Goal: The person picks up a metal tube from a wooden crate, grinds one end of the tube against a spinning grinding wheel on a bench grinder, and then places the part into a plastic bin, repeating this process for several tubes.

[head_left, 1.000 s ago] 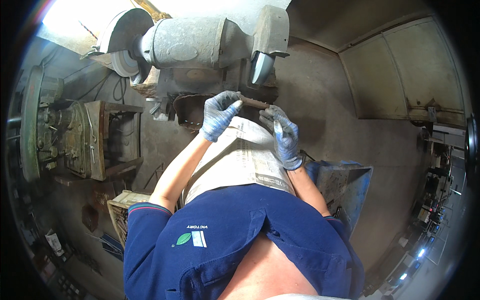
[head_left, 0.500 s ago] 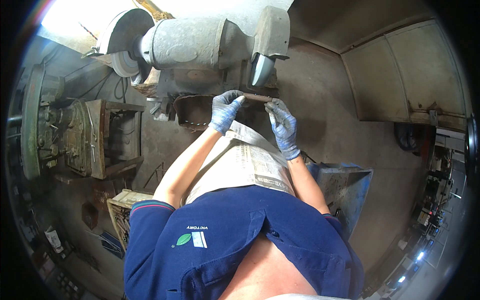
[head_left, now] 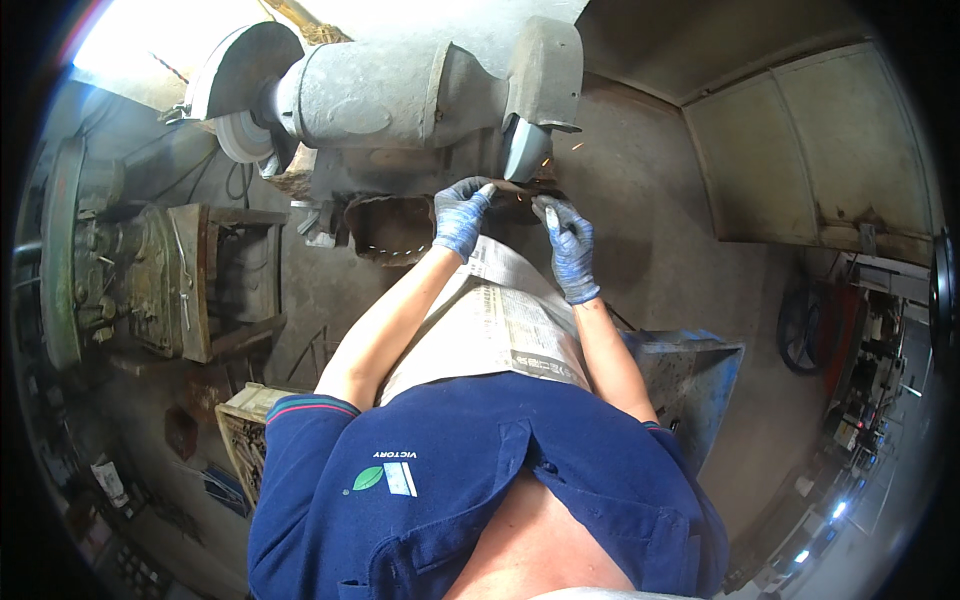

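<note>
The left hand [head_left: 463, 212], in blue-grey glove [head_left: 458, 228], is grasping a narrow brown metal-looking rod [head_left: 512, 187] near its left end. This rod is lying crosswise at the lower edge of a pale grey grinding wheel [head_left: 526, 152]; small orange sparks [head_left: 547, 161] are flying. The right hand [head_left: 567, 238], gloved likewise, is pinching the other end.

Grinder [head_left: 375, 92] ahead, mach. [head_left: 150, 275] on L, bin [head_left: 724, 385] on R

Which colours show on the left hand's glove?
The left glove is streaked blue and whitish, best seen in the head view.
</note>
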Tool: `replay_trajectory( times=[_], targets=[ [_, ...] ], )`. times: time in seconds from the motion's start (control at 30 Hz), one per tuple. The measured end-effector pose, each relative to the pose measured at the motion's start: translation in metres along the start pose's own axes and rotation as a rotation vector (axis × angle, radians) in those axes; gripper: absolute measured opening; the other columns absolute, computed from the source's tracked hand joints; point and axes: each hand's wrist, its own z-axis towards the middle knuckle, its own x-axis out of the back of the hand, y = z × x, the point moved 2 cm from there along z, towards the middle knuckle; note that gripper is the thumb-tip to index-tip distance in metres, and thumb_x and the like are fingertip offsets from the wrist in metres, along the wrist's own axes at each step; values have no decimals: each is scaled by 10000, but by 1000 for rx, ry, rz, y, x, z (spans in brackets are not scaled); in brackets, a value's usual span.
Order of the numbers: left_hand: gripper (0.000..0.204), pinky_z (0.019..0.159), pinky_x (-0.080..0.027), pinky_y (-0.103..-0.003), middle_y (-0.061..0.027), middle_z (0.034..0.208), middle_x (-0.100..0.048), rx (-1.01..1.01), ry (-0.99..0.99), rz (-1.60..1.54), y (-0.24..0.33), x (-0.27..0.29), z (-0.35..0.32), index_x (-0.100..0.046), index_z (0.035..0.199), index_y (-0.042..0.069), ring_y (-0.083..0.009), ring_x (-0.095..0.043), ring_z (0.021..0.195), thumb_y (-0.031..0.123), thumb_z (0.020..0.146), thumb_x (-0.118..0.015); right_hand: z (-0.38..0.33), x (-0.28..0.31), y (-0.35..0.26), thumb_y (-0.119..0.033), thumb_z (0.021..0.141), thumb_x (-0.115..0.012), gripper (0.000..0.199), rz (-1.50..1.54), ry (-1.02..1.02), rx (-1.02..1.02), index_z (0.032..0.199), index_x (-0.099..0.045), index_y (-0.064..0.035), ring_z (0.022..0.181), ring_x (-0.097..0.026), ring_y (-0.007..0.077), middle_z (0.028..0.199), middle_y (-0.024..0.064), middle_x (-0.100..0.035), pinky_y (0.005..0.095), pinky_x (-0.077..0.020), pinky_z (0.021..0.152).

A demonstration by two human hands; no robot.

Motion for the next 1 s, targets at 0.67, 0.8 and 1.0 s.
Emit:
replay_trajectory(
  times=[0.67,0.8,1.0],
  targets=[
    [80,609,-489,-236,-55,758,-669,67,8,93,-1,-6,12,-669,853,-30,-97,-590,641,38,828,-636,6,12,22,-149,925,-529,256,75,-32,-179,1039,-616,63,959,-615,200,1032,146,-639,338,-475,919],
    [76,587,-474,-235,-49,736,-660,67,1,94,-2,-11,13,-669,836,-29,-93,-579,625,37,826,-633,8,16,23,-157,931,-522,258,116,-17,-153,1009,-622,68,949,-614,203,1027,150,-635,346,-473,924],
    [80,563,-447,-234,-35,699,-646,68,66,187,-2,14,19,-670,801,-16,-80,-527,571,54,825,-639,9,-7,23,-154,930,-521,259,151,-94,-183,998,-627,72,979,-605,231,1064,164,-623,374,-470,936]
  ],
)
